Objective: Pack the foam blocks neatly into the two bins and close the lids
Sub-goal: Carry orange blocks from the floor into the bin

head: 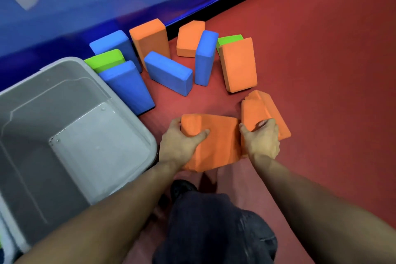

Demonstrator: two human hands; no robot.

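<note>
Orange foam filled both of your grips: your left hand point(182, 138) curled its fingers point(200, 134) and thumb round the near orange block point(216, 143), lifted just beside the grey bin point(137, 111), while your right hand point(260, 138) closed on the second orange block point(260, 109), which appeared to rest on the red floor point(321, 70), though its outline was blurred. Foam of this kind was probably light and slightly yielding, with a matt surface that resists slipping; a hold across the short faces, thumb opposed to fingers, should have served. Farther out, blue blocks point(169, 73), further orange blocks point(239, 64) and green blocks point(106, 59) lay scattered against the blue wall point(85, 6). No block was visible in the bin.
</note>
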